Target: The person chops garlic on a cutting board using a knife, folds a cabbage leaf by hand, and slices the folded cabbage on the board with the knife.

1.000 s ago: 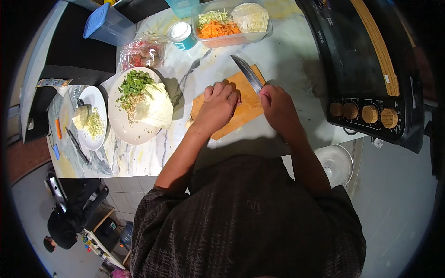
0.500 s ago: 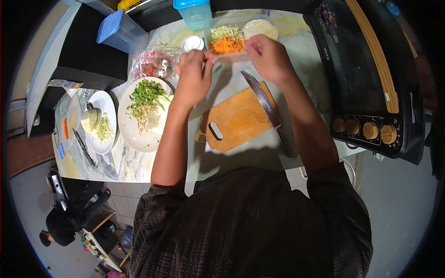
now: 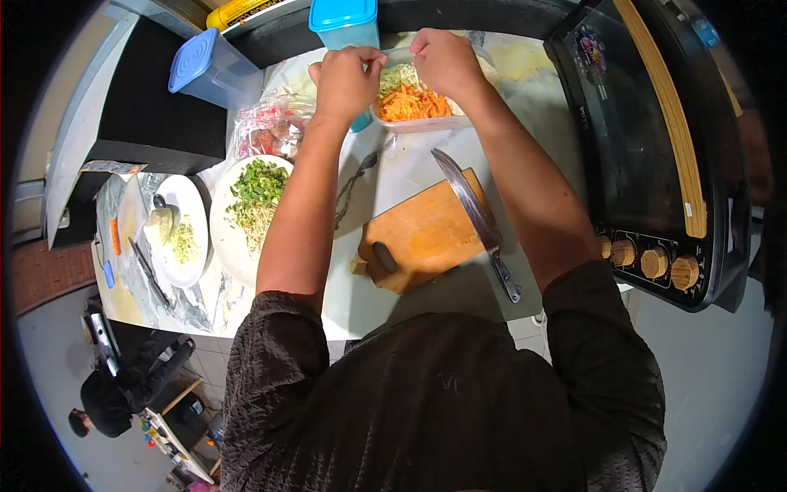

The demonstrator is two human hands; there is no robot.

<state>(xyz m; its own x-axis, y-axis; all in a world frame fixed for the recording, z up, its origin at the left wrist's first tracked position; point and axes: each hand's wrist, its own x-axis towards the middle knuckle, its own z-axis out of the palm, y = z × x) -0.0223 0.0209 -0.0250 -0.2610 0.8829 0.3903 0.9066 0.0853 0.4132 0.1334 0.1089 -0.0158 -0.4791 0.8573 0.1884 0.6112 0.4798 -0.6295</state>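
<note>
A clear plastic container (image 3: 422,125) at the back of the table holds shredded orange carrot (image 3: 412,105) and pale green shreds (image 3: 399,76). Above its far left part is my left hand (image 3: 348,80), fingertips pinched together. My right hand (image 3: 447,67), also closed in a pinch, is over the far side and covers part of the contents. Whatever thin thing the fingertips may hold, I cannot make out. Nearer to me, a wooden cutting board (image 3: 426,234) lies with a large knife (image 3: 471,205) across its right side.
Left of my forearm stands a plate (image 3: 223,252) of green leaves and sprouts, beside an oval plate (image 3: 168,269). Plastic bags (image 3: 266,127) and lidded blue containers (image 3: 344,25) are behind. A black oven (image 3: 648,148) borders the right. A person (image 3: 115,402) is at lower left.
Both my hands have moved away from me, from the container's near edge to over its far part, still pinched. The view has shifted slightly. Knife and board stay put.
</note>
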